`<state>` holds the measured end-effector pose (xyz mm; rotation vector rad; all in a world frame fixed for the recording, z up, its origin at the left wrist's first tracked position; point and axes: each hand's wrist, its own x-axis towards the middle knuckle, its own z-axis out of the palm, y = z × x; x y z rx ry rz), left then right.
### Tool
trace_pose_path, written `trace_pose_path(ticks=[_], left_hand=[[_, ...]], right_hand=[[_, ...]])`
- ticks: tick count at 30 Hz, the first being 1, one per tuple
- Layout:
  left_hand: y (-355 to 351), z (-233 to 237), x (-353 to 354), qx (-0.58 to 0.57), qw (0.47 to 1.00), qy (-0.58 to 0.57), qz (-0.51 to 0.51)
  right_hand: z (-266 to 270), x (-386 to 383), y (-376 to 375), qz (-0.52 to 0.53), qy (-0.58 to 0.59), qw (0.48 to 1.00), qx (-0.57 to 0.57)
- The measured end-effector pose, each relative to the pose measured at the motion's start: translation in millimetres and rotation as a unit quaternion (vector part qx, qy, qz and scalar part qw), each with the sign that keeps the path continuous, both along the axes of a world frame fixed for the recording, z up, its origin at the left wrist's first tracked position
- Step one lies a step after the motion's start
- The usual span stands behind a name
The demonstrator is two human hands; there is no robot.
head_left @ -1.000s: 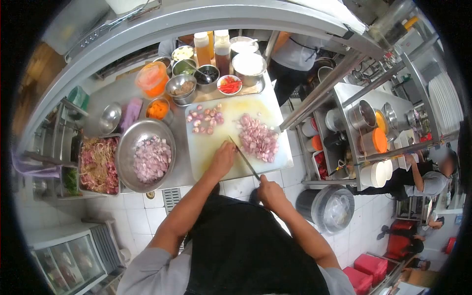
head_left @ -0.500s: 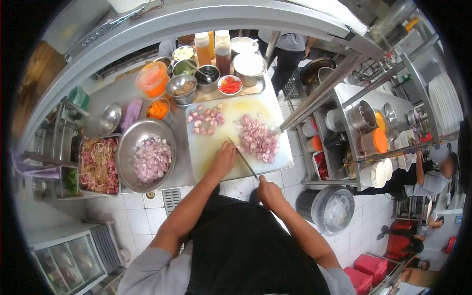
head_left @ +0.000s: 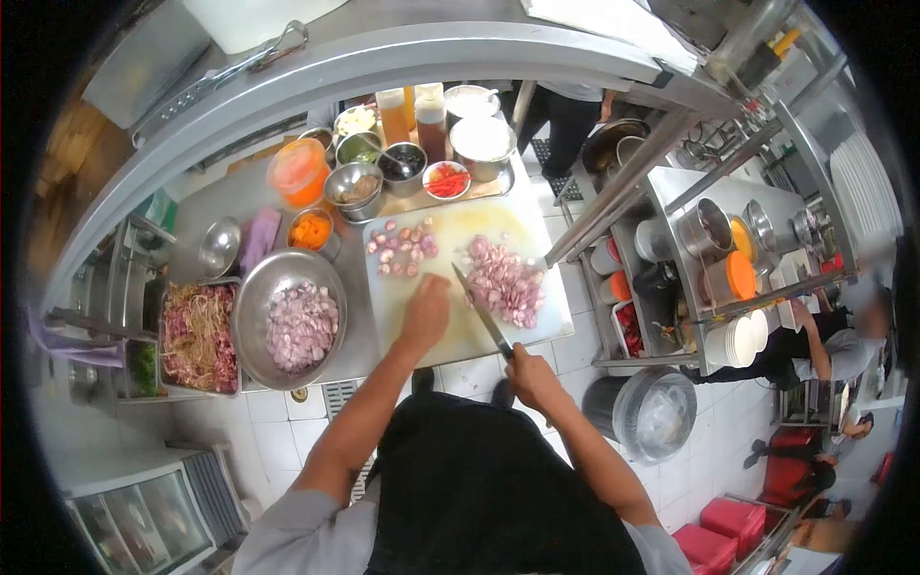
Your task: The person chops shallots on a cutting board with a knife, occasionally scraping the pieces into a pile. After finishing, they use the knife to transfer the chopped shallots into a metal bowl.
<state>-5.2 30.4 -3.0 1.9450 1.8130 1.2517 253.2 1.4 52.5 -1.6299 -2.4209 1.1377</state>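
Holding knife [head_left: 487, 317] w/ R hand [head_left: 531, 375], pressed tight round it. Can't tell if pinching w/ L hand [head_left: 428, 307]. Prob. mid-slicing, w/ small onions [head_left: 416, 255] nr far L corner of board [head_left: 388, 316], cut bits [head_left: 505, 284] nr R edge. For next cut, prob. curl L hand in.

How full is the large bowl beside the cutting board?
The bowl is partly full: shallots heap toward its right side; bare metal shows left.
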Motion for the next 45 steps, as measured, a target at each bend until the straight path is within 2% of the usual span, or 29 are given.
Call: trace_pose_path(ticks=[1, 3, 4, 6, 7, 9, 12, 17, 19, 20, 22, 24, 25, 27, 29, 31, 34, 35, 37, 39, 40, 42, 45], left_hand=[[8, 0, -10, 0.072, 0.995, 0.042, 0.046], [37, 0, -32, 0.039, 0.988, 0.126, 0.077], [50, 1, -42, 0.04, 0.988, 0.126, 0.077], [72, 10, -55, 0.01, 0.979, 0.2, 0.03], [78, 14, -57, 0.013, 0.979, 0.201, 0.026], [86, 23, -59, -0.095, 0.96, 0.261, -0.026], [90, 31, -57, -0.116, 0.947, 0.297, -0.046], [77, 36, -51, -0.081, 0.941, 0.324, -0.054], [69, 27, -44, -0.066, 0.933, 0.348, -0.064], [63, 21, -39, -0.073, 0.935, 0.341, -0.065], [53, 5, -37, -0.08, 0.937, 0.335, -0.063], [44, -4, -34, 0.032, 0.948, 0.317, -0.015], [38, -4, -30, 0.033, 0.948, 0.317, -0.015], [28, -1, -16, -0.017, 0.979, 0.181, -0.088], [19, 18, 6, -0.029, 0.98, 0.17, -0.096], [13, 18, 11, -0.04, 0.981, 0.158, -0.103], [10, 13, 9, -0.011, 0.977, 0.186, -0.108], [6, 13, 6, -0.035, 0.979, 0.175, -0.097], [1, 7, 0, -0.062, 0.98, 0.165, -0.087], [-1, 0, -2, 0.01, 0.998, 0.051, -0.022], [-5, 1, -5, 0.01, 0.998, 0.051, -0.022], [-13, 4, -12, -0.081, 0.995, -0.054, -0.001], [-20, 8, -16, -0.041, 0.998, -0.022, 0.036]], right_hand=[[2, 6, 0, -0.013, 0.027, 0.999, -0.012], [5, 16, -3, 0.002, 0.03, 0.999, -0.028], [7, 18, -2, 0.017, 0.033, 0.999, -0.04], [3, 19, 1, 0.04, 0.035, 0.997, -0.054], [0, 19, 2, 0.062, 0.035, 0.995, -0.072], [-8, 17, 7, 0.048, 0.038, 0.995, -0.079], [-12, 11, 19, 0.014, 0.058, 0.997, -0.058], [-4, 13, 23, -0.032, 0.069, 0.997, -0.027], [4, 15, 23, -0.068, 0.117, 0.983, -0.121], [3, 17, 23, -0.065, 0.117, 0.984, -0.121], [1, 20, 22, -0.121, 0.206, 0.936, -0.26], [0, 20, 21, -0.126, 0.224, 0.927, -0.274], [1, 21, 22, -0.131, 0.243, 0.917, -0.289], [2, 20, 24, -0.137, 0.246, 0.914, -0.292], [1, 17, 25, -0.142, 0.249, 0.911, -0.298], [2, 15, 29, -0.154, 0.245, 0.905, -0.312], [6, 14, 28, -0.18, 0.244, 0.911, -0.28], [5, 14, 28, -0.179, 0.244, 0.911, -0.28], [4, 13, 26, -0.169, 0.188, 0.949, -0.188], [4, 11, 20, -0.134, 0.155, 0.966, -0.159], [7, 10, 18, -0.098, 0.12, 0.98, -0.127], [9, 10, 12, -0.073, 0.104, 0.983, -0.132], [7, 13, 3, -0.037, 0.085, 0.986, -0.136]])
